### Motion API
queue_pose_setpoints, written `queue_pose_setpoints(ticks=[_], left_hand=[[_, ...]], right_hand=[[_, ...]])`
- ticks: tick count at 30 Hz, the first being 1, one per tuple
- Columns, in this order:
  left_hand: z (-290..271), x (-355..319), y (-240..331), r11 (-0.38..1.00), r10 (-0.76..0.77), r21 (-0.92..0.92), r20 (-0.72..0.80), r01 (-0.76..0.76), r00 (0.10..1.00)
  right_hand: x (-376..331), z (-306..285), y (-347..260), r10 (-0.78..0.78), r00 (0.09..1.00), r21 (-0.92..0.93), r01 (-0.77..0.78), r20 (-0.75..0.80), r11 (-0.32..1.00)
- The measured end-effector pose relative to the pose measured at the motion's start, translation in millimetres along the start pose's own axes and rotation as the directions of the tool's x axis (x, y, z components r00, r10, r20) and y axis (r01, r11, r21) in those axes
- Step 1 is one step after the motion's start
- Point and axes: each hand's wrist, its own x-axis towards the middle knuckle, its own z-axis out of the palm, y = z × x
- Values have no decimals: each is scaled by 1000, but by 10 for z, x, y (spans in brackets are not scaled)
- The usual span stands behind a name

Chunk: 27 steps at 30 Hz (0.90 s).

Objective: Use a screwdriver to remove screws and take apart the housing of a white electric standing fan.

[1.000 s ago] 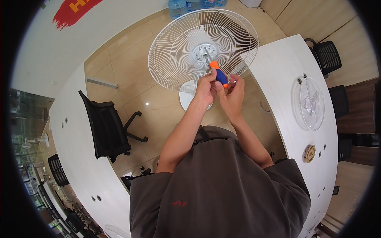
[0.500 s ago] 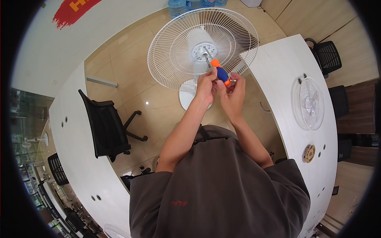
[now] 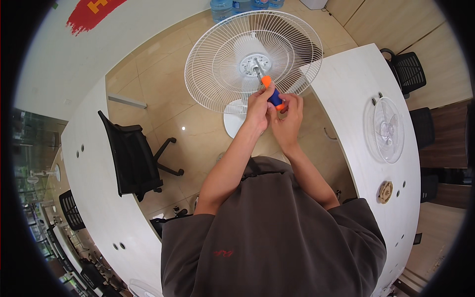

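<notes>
A screwdriver [image 3: 267, 80] with an orange and blue handle slants up from my hands. Its metal shaft reaches the middle of a white wire fan guard [image 3: 210, 74], close to the round hub plate [image 3: 256, 64] and the metal spindle there; whether the tip touches a screw is too small to tell. My left hand [image 3: 258, 109] is closed around the handle from the left. At the handle's orange butt end, my right hand [image 3: 288, 118] pinches with bent fingers. Beneath the guard, the fan's white round base [image 3: 234, 121] stands on the floor, partly hidden by my left hand.
On the white table [image 3: 341, 79] at right lie a fan cover with clear blades [image 3: 387, 129] and a tan round part [image 3: 385, 192]. A black office chair [image 3: 131, 153] stands at left beside another white table [image 3: 94, 183]. Several blue water bottles [image 3: 242, 6] line the far wall.
The screwdriver handle has turned a little. My right hand's fingers have drawn in around its butt end, and both hands stay at the same spot in front of the guard.
</notes>
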Motion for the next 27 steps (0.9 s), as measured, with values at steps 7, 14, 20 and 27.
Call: queue_pose_setpoints(ticks=[7,14,20,27], left_hand=[[94,-74,56,932,-108,-338,97,135,989],[-5,40,-15,1000,12,24,-36,-11,999],[82,-37,70,961,-83,-255,118,111,990],[-39,31,-35,1000,-22,-21,-10,22,1000]], right_hand=[[-58,-10,56,353,933,269,-357,67,894],[-24,-13,55,6,998,40,-9,58,999],[-74,1,69,319,946,310,-318,51,896],[-25,-26,76,15,998,-33,-13,56,999]])
